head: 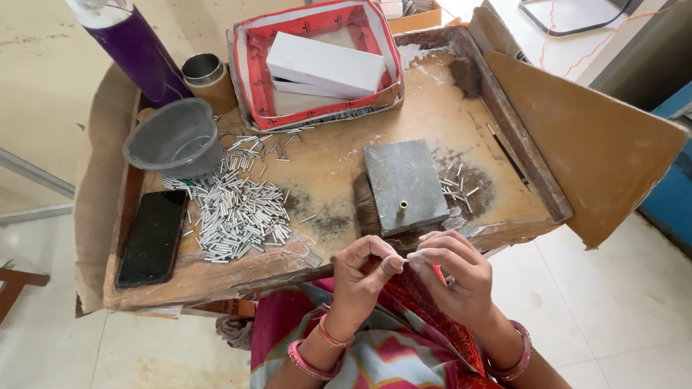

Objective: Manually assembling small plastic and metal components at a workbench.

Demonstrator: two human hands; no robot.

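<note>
A: Where are the hands, and what are they doing?

B: The left hand (362, 268) and the right hand (454, 270) meet at the 6 o'clock edge of the tabletop (339, 162), just above the person's lap. Their fingertips are pinched together on something very small between them; it is too tiny to make out, though it may be one of the small metal tubes. Both hands are closed in a fine pinch, not spread.

A: Where are those tubes?

B: A loose pile of short silver tubes (241, 209) lies at 9 o'clock from the hands' work spot, spread across the wooden surface. A few more tubes (458, 191) lie scattered at 3 o'clock of a grey stone block (404, 184), which sits at centre, just beyond the hands. A small brass peg (402, 207) stands upright in the block's near edge.

A: What else is around?

B: A grey plastic bowl (176, 137) at 10 o'clock, a black phone (153, 236) at 8 o'clock, a purple cylinder (133, 43) and a round tin (205, 75) at 11 o'clock, and a red-edged tray (252, 65) holding white boxes (324, 65) at 12 o'clock.

A: Which step does this look like?

B: By my judgement, a fiddly fitting or threading step held at the fingertips. The following move would call for a steady pinch and careful alignment, with the block and peg close at hand
</note>
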